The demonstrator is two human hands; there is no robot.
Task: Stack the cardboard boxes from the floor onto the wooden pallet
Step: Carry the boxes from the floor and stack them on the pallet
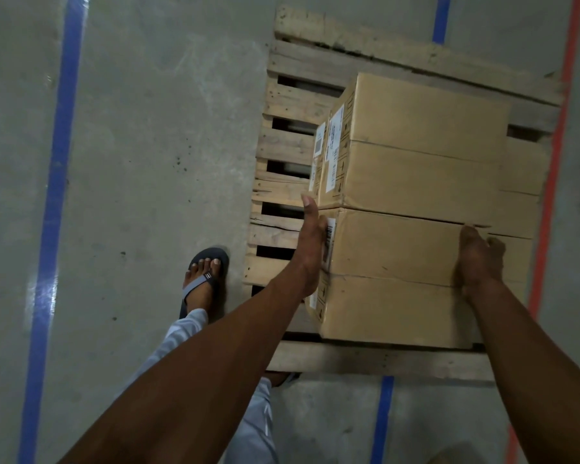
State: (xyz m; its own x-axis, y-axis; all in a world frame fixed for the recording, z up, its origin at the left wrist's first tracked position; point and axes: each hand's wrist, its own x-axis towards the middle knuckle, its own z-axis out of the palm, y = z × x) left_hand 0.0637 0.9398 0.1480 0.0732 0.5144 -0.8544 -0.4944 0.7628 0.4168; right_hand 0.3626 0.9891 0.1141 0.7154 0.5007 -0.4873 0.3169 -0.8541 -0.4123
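Head view, looking down: wooden pallet [292, 145] on concrete floor [154, 162], two cardboard boxes on top, side by side. Far box [426, 145] sits twd middle of pallet; near box [399, 279] butts against it along one edge, at pallet's near side.

Left hand [313, 239] lies flat against near box's left end, fingers straight, thumb up; nothing pinched. Right hand [479, 259] rests on box top near the right side, fingers spread and slightly bent over the surface; not clamped round anything as far as visible.

Assessment: placement step, box down, hands squaring it up w/ its neighbour. No other boxes in view, so remaining count can't be judged.

Next move calls for: release both hands, step back, fetch another box from floor. Sandalled foot [203, 279] is close to pallet edge; trip risk.
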